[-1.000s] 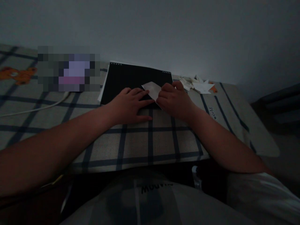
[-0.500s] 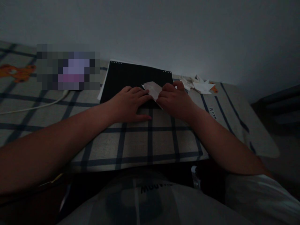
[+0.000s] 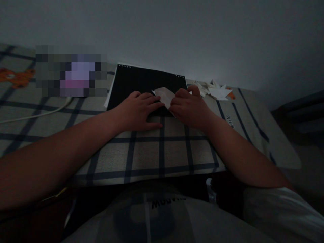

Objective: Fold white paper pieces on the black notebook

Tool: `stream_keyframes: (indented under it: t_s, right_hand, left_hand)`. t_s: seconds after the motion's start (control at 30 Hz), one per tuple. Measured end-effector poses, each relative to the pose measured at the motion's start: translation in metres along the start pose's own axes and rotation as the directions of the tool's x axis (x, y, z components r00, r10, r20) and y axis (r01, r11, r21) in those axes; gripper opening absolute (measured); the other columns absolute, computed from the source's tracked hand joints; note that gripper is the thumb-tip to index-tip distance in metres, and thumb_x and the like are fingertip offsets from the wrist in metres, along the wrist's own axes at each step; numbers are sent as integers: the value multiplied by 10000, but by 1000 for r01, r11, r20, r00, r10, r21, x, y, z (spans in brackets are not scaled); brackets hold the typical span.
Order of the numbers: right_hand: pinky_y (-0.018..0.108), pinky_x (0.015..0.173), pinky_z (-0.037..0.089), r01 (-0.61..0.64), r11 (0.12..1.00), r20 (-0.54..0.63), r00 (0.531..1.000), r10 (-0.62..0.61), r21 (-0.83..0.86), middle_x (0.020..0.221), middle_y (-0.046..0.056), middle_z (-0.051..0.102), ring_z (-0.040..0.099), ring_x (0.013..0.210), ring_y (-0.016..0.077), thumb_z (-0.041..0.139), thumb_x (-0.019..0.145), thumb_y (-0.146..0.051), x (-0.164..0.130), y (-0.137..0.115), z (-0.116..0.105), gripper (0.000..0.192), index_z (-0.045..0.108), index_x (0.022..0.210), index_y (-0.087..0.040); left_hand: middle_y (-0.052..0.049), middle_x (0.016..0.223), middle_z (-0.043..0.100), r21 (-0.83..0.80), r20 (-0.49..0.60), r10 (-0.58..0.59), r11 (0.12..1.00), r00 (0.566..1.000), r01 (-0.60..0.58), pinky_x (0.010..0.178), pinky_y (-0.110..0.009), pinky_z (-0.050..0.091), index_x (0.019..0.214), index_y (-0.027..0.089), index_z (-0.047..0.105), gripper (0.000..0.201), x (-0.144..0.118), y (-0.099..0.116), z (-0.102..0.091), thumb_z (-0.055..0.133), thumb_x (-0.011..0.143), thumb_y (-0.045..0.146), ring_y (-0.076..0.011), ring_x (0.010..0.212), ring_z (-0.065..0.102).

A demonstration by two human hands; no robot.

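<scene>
A small folded piece of white paper (image 3: 165,95) lies over the black cover of a spiral-bound pad (image 3: 149,78). My left hand (image 3: 139,111) rests flat with its fingers apart, its fingertips touching the paper's left edge. At the paper's right side, my right hand (image 3: 189,106) has its fingers curled and pinched on the edge. Part of the paper is hidden under the right fingers.
Folded white paper shapes (image 3: 219,91) lie right of the pad by the wall. A blurred-out device (image 3: 79,76) with a white cable (image 3: 50,113) stands left. An orange patterned piece (image 3: 17,77) is at far left. A checked cloth (image 3: 152,155) covers the table.
Both hands and the paper hold almost the same pose. The whole view has shifted very slightly.
</scene>
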State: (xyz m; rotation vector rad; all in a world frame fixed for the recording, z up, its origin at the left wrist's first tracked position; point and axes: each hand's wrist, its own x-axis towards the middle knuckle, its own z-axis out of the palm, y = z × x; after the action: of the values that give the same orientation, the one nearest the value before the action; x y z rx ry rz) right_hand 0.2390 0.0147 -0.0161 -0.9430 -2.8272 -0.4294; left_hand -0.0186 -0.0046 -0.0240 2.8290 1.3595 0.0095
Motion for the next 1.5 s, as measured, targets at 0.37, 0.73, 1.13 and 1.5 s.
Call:
stream_keyframes:
  t_s: [0.37,0.73,1.13,1.5]
  right_hand:
    - [544,1105,356,36,999,54,998,-34,-32,1005,86,773,543,1211,313,601,1106,-163,1,0,-5,242,829,1055,-221]
    - [564,1122,330,70,998,24,997,-70,-8,1001,72,800,534,1204,324,645,1063,-169,-1,3,0,214,847,1074,-239]
    - [491,1132,373,3,1000,90,996,-3,0,1069,44,850,608,1260,313,601,1112,-227,1,-1,-11,264,843,1054,-317]
    - [558,1103,337,66,998,126,990,-67,11,973,85,830,583,1234,331,635,1041,-113,1,-1,-16,250,864,1001,-205]
  left_hand:
    - [-109,1841,488,20,17,1,1000,1000,-2,1290,-555,339,1802,319,449,804,1,3,-2,541,1092,685,-411,1655,461]
    - [-120,1836,494,18,-3,-12,1000,1000,12,1287,-545,358,1776,285,493,809,0,5,-1,543,1081,696,-408,1640,485]
    - [-123,1844,482,6,15,-23,1000,1000,23,1288,-540,333,1820,286,410,850,0,4,-2,525,1082,692,-414,1644,472]
    - [-96,1861,453,-5,21,-28,1000,999,28,1293,-583,320,1789,358,468,778,1,6,-3,520,1091,698,-436,1655,443]
